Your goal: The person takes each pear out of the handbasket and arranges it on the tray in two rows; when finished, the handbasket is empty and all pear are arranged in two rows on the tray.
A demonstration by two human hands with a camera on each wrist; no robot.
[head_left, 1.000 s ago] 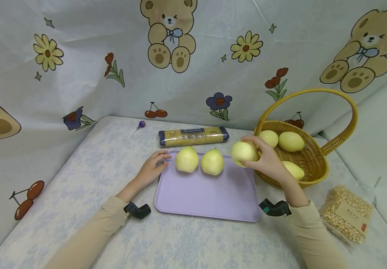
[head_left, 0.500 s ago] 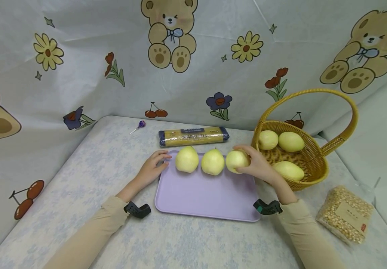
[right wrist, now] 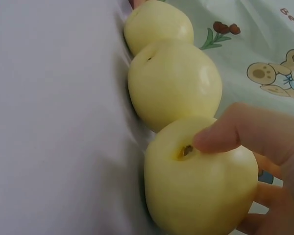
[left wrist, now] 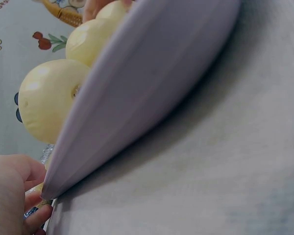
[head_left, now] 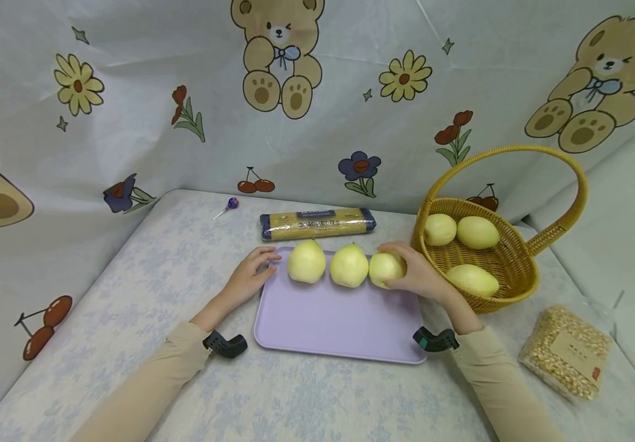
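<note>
My right hand [head_left: 418, 273] grips a round pale yellow pear [head_left: 386, 270] at the back right of a lilac tray [head_left: 339, 319]. In the right wrist view the thumb [right wrist: 218, 139] presses beside the pear's dark hollow, with the other fingers around its far side. To the left of this pear, a middle pear [head_left: 349, 266] and a left pear [head_left: 307, 262] stand in the same row along the back rim. My left hand [head_left: 248, 276] rests at the tray's back left corner, fingers loosely bent and touching the rim.
A wicker basket [head_left: 524, 270] with a tall handle holds 3 pale yellow fruits [head_left: 477, 232], right of the tray. Behind the tray lies a spaghetti pack [head_left: 317, 224], and a lollipop [head_left: 231, 204] is farther left. A bag of corn kernels [head_left: 568, 353] lies at the right.
My right hand has moved left and down from beside the basket, bringing its pear onto the tray next to the middle pear. The left hand has stayed at the tray corner.
</note>
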